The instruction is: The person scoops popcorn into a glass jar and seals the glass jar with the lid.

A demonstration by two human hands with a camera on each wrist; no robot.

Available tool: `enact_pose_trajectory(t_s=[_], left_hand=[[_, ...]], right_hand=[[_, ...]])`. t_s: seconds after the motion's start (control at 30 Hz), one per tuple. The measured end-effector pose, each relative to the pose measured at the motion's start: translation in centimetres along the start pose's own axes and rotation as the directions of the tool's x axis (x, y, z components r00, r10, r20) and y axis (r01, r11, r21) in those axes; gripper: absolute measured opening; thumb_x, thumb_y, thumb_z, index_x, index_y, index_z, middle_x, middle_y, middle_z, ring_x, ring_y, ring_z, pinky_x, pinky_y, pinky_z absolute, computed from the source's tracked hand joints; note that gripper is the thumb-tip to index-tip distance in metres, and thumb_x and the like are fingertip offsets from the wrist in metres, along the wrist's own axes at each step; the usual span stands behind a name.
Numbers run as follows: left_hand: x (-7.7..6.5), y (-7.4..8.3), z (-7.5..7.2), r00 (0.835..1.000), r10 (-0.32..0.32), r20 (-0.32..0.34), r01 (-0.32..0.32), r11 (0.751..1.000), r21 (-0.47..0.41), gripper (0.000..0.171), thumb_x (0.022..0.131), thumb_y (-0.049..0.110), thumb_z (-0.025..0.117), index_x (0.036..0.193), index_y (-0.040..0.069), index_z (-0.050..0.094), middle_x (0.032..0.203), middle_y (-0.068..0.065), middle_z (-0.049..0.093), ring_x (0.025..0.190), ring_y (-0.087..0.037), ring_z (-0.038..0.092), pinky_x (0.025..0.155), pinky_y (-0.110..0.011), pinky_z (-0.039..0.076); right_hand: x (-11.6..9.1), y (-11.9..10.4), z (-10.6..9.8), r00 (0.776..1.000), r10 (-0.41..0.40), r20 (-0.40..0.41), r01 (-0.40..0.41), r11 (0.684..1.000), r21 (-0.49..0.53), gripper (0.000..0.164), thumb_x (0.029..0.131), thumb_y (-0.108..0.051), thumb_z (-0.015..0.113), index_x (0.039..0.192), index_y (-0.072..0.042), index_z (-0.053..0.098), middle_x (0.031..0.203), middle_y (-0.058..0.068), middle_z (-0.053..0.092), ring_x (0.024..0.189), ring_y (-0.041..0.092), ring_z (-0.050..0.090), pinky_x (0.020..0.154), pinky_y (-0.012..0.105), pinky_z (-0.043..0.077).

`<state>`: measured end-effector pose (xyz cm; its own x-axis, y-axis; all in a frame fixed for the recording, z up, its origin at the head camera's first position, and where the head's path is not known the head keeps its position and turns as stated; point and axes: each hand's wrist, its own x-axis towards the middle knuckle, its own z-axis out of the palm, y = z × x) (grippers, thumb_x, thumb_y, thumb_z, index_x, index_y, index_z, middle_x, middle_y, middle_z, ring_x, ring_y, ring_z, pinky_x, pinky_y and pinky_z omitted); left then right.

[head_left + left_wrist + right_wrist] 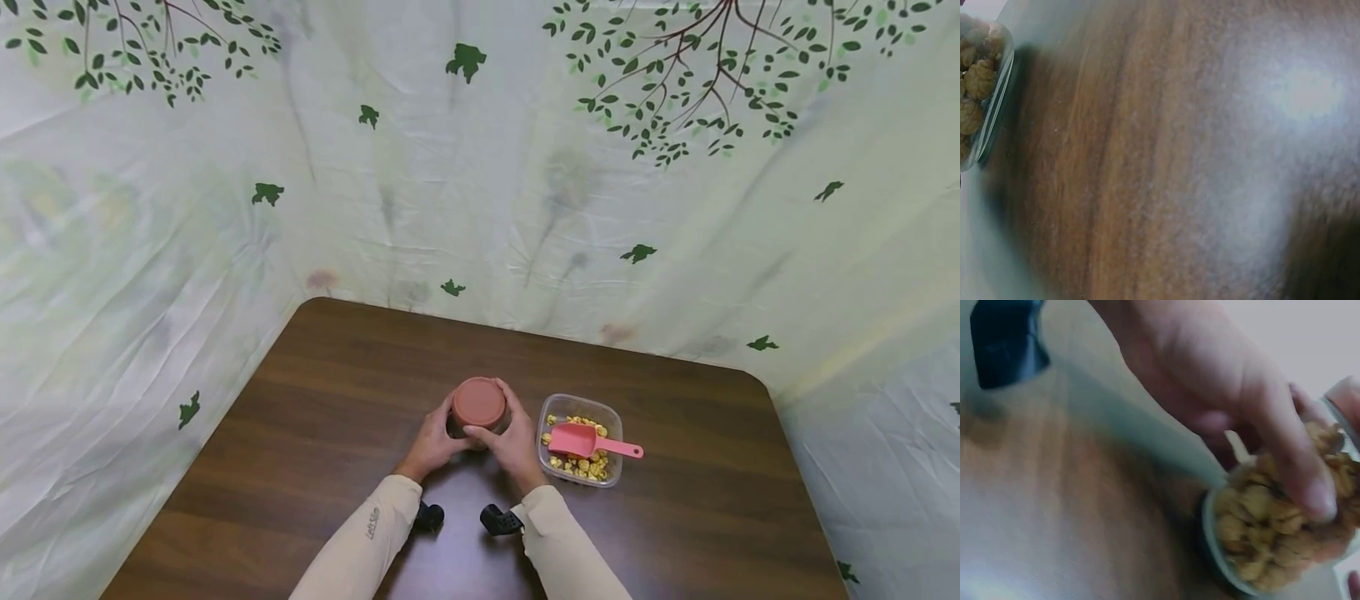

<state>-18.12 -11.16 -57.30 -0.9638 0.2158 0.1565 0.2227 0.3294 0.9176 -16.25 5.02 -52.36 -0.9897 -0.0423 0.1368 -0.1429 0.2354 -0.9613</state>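
A clear jar of caramel-coloured popcorn, topped by a reddish-brown lid, is held between both hands near the middle of the table. My left hand grips its left side, fingers and thumb around it. From the right, my right hand grips it too, and the right wrist view has that thumb pressed along the jar wall. Just right of the hands stands a clear plastic tub with popcorn in it, a pink scoop lying across the top. The left wrist view catches only a popcorn-filled clear wall; the hand is out of it.
The brown wooden table has rounded far corners. A pale curtain printed with leaves and branches surrounds it on the far side and both flanks. The scoop's handle juts past the tub's right rim. Black devices sit at both wrists.
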Motion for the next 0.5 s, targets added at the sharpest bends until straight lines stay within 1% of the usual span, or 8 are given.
enact_pose_trajectory(t_s=[0.13, 0.2, 0.23, 0.3, 0.37, 0.43, 0.5], left_hand=[[0.1, 0.3, 0.0, 1.0, -0.02, 0.006, 0.02, 1.0, 0.002, 0.087, 0.068, 0.018, 0.089, 0.141, 0.004, 0.044, 0.134, -0.019, 0.055, 0.126, -0.033, 0.049, 0.108, -0.051, 0.033], [0.1, 0.4, -0.1, 0.999, -0.029, 0.015, 0.029, 1.0, -0.002, 0.088, 0.069, 0.019, 0.088, 0.142, 0.005, 0.042, 0.136, -0.019, 0.053, 0.127, -0.032, 0.047, 0.109, -0.051, 0.033], [0.0, 0.4, -0.1, 0.999, -0.029, 0.018, 0.029, 1.0, -0.004, 0.089, 0.069, 0.02, 0.089, 0.143, 0.005, 0.042, 0.136, -0.018, 0.053, 0.127, -0.032, 0.048, 0.108, -0.051, 0.033], [0.0, 0.4, 0.0, 0.999, -0.031, 0.022, 0.031, 1.0, -0.004, 0.09, 0.069, 0.021, 0.089, 0.143, 0.005, 0.041, 0.137, -0.018, 0.053, 0.128, -0.032, 0.047, 0.108, -0.052, 0.034], [0.0, 0.4, 0.0, 0.999, -0.028, 0.021, 0.028, 1.0, -0.003, 0.09, 0.069, 0.02, 0.089, 0.143, 0.005, 0.041, 0.137, -0.018, 0.053, 0.127, -0.032, 0.048, 0.108, -0.052, 0.034], [0.0, 0.4, 0.0, 1.0, -0.02, 0.015, 0.02, 1.0, 0.001, 0.089, 0.068, 0.02, 0.089, 0.143, 0.005, 0.042, 0.136, -0.018, 0.054, 0.126, -0.033, 0.048, 0.107, -0.052, 0.035], [0.0, 0.3, 0.0, 1.0, -0.014, 0.009, 0.014, 1.0, 0.005, 0.089, 0.067, 0.018, 0.089, 0.142, 0.005, 0.043, 0.135, -0.018, 0.054, 0.126, -0.032, 0.049, 0.108, -0.05, 0.034]], right_hand=[[0.8, -0.4, -1.1, 0.994, 0.043, 0.105, -0.043, 0.999, -0.001, 0.09, 0.07, -0.012, 0.087, 0.145, -0.005, 0.038, 0.139, 0.016, 0.05, 0.129, 0.034, 0.045, 0.108, 0.056, 0.031], [1.4, 0.7, -1.3, 0.988, 0.058, 0.143, -0.056, 0.998, -0.021, 0.091, 0.07, -0.015, 0.088, 0.146, -0.011, 0.039, 0.141, 0.013, 0.049, 0.13, 0.032, 0.044, 0.108, 0.056, 0.032], [1.5, 0.9, -1.4, 0.986, 0.061, 0.155, -0.058, 0.998, -0.023, 0.09, 0.069, -0.016, 0.088, 0.146, -0.012, 0.04, 0.142, 0.013, 0.048, 0.131, 0.032, 0.043, 0.108, 0.056, 0.031], [1.7, 1.2, -1.4, 0.986, 0.051, 0.161, -0.048, 0.999, -0.02, 0.091, 0.069, -0.015, 0.088, 0.146, -0.013, 0.04, 0.145, 0.013, 0.046, 0.134, 0.032, 0.04, 0.109, 0.056, 0.029], [1.6, 1.2, -1.2, 0.989, 0.034, 0.147, -0.033, 0.999, -0.016, 0.09, 0.069, -0.016, 0.088, 0.145, -0.011, 0.041, 0.145, 0.014, 0.045, 0.135, 0.033, 0.039, 0.11, 0.056, 0.028], [1.4, 1.1, -1.0, 0.993, 0.021, 0.119, -0.019, 1.0, -0.018, 0.091, 0.068, -0.017, 0.089, 0.145, -0.009, 0.042, 0.144, 0.014, 0.048, 0.133, 0.032, 0.042, 0.11, 0.054, 0.03], [1.1, 1.0, -0.8, 0.996, 0.011, 0.086, -0.008, 1.0, -0.027, 0.091, 0.067, -0.019, 0.09, 0.144, -0.01, 0.043, 0.141, 0.012, 0.05, 0.13, 0.031, 0.046, 0.109, 0.052, 0.033]])
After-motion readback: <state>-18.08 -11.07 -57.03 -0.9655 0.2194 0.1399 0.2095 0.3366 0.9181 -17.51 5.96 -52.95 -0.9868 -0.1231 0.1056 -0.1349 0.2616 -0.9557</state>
